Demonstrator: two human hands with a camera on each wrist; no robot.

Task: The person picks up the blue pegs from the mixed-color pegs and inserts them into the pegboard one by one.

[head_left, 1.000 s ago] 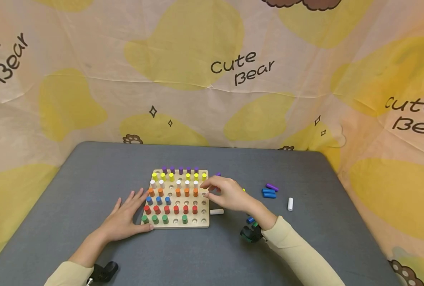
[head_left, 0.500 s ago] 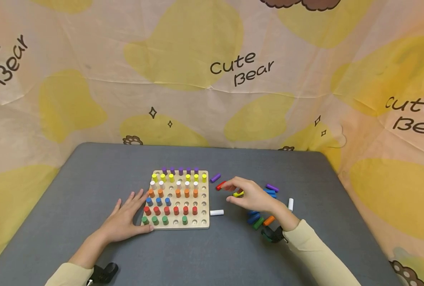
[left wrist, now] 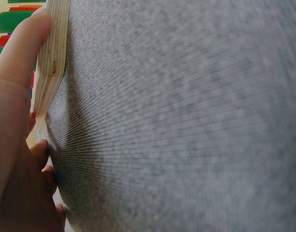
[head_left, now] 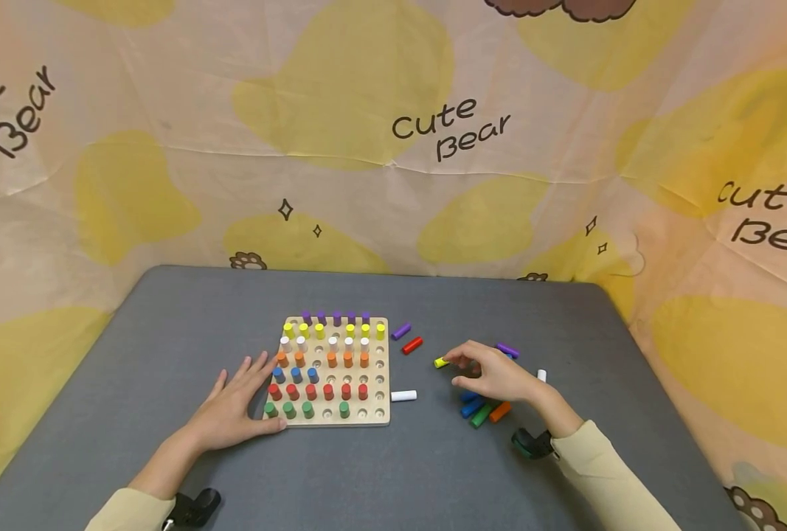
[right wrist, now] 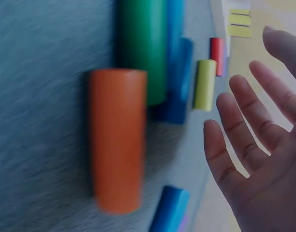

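A wooden pegboard (head_left: 383, 413) stands on the table with rows of purple, yellow, white, orange, blue, red and green pegs, and several bare holes mostly on its right side. My left hand (head_left: 234, 409) rests along the board's left edge with fingers spread. Its thumb (left wrist: 34, 29) lies on the front corner beside a green peg (left wrist: 12, 21). My right hand (head_left: 496, 372) hovers over the loose pegs, fingers loosely bent and thumb apart, with nothing between them. Its fingertips are close by a yellow peg (head_left: 440, 362). In the right wrist view, an orange peg (right wrist: 118, 140) lies nearest the camera.
Around the right hand lie a green peg (head_left: 482, 415), several blue pegs (head_left: 471, 408), a red peg (head_left: 412, 345) and purple pegs (head_left: 401, 331). A white peg (head_left: 403, 396) lies against the board's right side. A printed cloth (head_left: 340, 147) hangs behind the table.
My right hand has moved from the board's right edge rightward to the loose pegs, uncovering the red and yellow ones. The left hand has stayed in place.
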